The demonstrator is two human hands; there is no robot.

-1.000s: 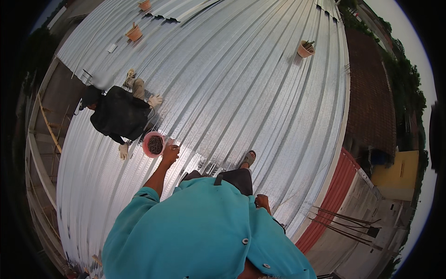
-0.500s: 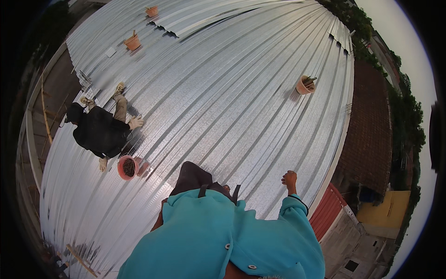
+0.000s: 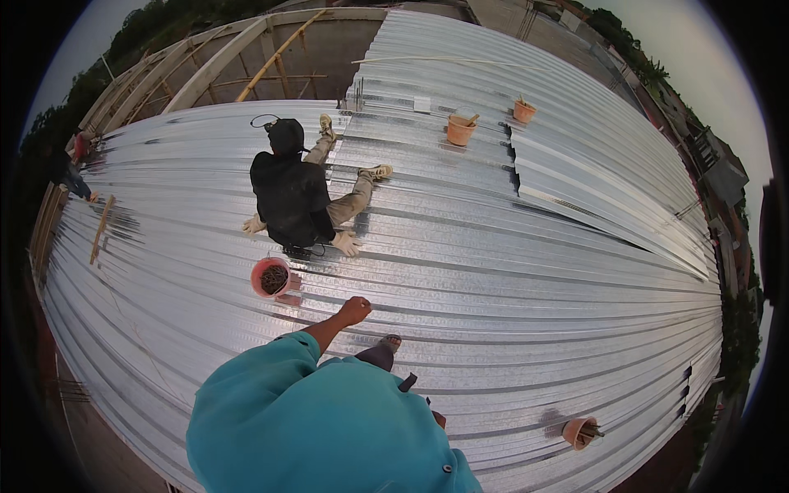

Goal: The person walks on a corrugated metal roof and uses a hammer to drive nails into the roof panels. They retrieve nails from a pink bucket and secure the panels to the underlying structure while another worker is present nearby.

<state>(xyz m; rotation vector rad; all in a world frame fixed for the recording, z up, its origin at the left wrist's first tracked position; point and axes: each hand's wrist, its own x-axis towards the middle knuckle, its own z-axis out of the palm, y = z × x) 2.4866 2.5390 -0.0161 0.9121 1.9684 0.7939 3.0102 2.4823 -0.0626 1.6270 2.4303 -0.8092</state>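
My left hand [image 3: 355, 309] is extended over the ribbed silver roofing [image 3: 493, 312], fingers curled; whatever may be in them is hidden. Just up and left of it sits a pink bucket [image 3: 271, 278] full of small, dark pieces, apart from the hand. My right hand [image 3: 439, 419] is mostly behind my teal shirt, its fingers hidden. My sandalled foot rests on the metal below my left hand. Beyond the bucket a co-worker [image 3: 292, 193] in black top, tan trousers and light gloves sits with one glove flat on the sheets.
Orange buckets [image 3: 459, 131] with sticks stand at the back and lower right [image 3: 580, 433]. A loose stepped sheet [image 3: 600, 214] lies at right. An open beam frame [image 3: 214, 70] borders the back left. Another worker [image 3: 70, 171] and a wooden strip [image 3: 102, 230] are at far left.
My view has swung round, bringing the open beam frame into sight. My left hand has come forward into view; my right hand, raised earlier, has dropped behind my body.
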